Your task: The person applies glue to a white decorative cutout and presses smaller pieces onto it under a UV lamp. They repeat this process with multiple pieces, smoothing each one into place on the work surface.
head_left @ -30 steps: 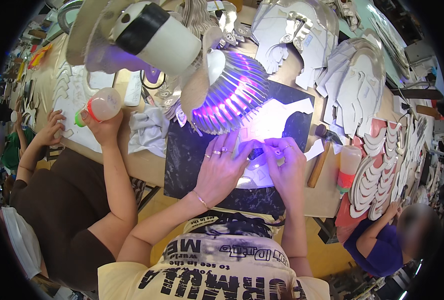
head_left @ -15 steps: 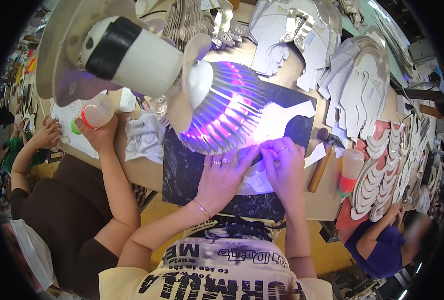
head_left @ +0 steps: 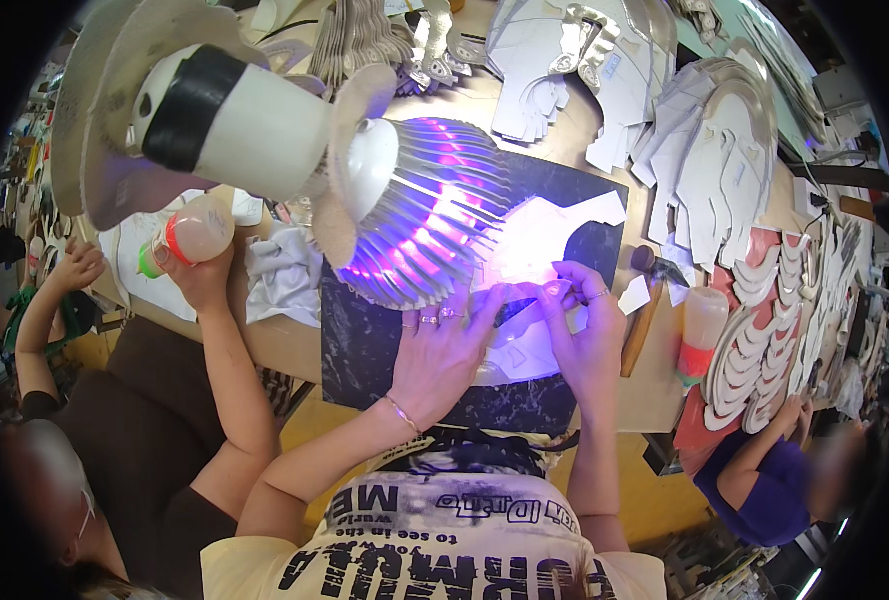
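Note:
A white flat cut piece (head_left: 521, 355), like a leather or fabric shoe part, lies on a dark marbled slab (head_left: 350, 365). Another white cut piece (head_left: 555, 225) lies beyond it, brightly lit. My left hand (head_left: 440, 345), with rings and a bracelet, holds the near piece at its upper left edge; the lamp hides some fingertips. At the piece's upper right edge, my right hand (head_left: 590, 320) pinches with thumb and bent forefinger. A ribbed lamp (head_left: 430, 220) with purple light hangs close above my left hand.
A hammer (head_left: 642, 325) and a red-banded bottle (head_left: 703, 330) are to the right, before a red board (head_left: 765, 250) of curved white pieces. Stacked white parts (head_left: 710, 150) fill the far side. A crumpled cloth (head_left: 283, 275) and a co-worker's hand with a bottle (head_left: 205, 230) are at left.
My hands have drawn apart, the right moving slightly right, showing more of the near white piece. The view has shifted slightly, and the co-worker at left has lifted one hand from the white sheet.

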`<state>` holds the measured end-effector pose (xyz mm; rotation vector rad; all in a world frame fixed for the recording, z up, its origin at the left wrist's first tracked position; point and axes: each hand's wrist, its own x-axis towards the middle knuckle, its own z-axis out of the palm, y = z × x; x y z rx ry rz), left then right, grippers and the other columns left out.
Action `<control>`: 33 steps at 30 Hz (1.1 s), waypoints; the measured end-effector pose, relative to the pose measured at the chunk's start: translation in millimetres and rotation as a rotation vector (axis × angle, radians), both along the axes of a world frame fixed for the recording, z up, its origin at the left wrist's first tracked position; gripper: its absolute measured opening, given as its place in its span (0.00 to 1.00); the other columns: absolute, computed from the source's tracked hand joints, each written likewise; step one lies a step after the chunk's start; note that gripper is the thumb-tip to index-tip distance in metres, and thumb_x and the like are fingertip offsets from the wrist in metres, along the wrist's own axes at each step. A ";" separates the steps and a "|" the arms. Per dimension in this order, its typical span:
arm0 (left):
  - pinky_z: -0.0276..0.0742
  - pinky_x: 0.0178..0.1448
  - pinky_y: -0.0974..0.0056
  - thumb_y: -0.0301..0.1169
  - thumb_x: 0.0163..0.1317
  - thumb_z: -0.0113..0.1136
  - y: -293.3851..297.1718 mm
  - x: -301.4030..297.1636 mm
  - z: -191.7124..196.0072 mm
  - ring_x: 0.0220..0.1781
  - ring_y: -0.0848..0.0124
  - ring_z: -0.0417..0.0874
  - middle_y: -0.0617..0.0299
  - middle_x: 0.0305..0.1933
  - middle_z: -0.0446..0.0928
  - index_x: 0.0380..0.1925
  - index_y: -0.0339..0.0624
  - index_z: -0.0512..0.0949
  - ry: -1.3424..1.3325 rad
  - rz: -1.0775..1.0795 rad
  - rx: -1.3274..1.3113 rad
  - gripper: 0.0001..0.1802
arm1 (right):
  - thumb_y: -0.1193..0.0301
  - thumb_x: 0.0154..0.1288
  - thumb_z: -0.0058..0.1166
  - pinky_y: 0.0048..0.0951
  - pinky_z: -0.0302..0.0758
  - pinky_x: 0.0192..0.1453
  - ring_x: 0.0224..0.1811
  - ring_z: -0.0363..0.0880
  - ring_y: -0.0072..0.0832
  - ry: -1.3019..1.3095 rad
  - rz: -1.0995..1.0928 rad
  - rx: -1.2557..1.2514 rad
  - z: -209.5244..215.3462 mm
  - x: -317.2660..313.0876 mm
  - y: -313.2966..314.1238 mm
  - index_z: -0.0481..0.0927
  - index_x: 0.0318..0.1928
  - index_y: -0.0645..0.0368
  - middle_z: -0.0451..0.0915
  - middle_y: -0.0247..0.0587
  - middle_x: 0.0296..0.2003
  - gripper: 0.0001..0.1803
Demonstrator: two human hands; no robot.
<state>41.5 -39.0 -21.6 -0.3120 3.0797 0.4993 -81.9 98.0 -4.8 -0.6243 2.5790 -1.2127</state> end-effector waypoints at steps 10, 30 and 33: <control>0.57 0.73 0.43 0.33 0.63 0.62 -0.9 -2.1 5.5 0.77 0.45 0.56 0.45 0.77 0.55 0.70 0.60 0.69 -0.061 -0.012 -0.017 0.33 | 0.73 0.63 0.65 0.30 0.67 0.48 0.30 0.74 0.24 -0.020 -0.011 -0.033 -10.7 -6.1 -0.4 0.82 0.48 0.60 0.80 0.33 0.29 0.13; 0.51 0.77 0.39 0.31 0.60 0.61 7.4 -14.9 -9.4 0.79 0.49 0.56 0.45 0.78 0.53 0.71 0.56 0.67 0.051 -0.088 -0.072 0.36 | 0.71 0.60 0.69 0.33 0.62 0.57 0.36 0.81 0.23 0.237 -0.182 -0.009 -18.0 8.5 2.1 0.86 0.42 0.55 0.84 0.29 0.33 0.10; 0.51 0.77 0.40 0.29 0.58 0.62 6.0 -16.6 -6.6 0.78 0.50 0.56 0.45 0.78 0.53 0.70 0.56 0.67 0.048 -0.094 -0.057 0.37 | 0.72 0.60 0.68 0.35 0.62 0.58 0.38 0.81 0.24 0.315 -0.142 0.035 -22.0 8.7 3.7 0.88 0.45 0.53 0.84 0.30 0.35 0.12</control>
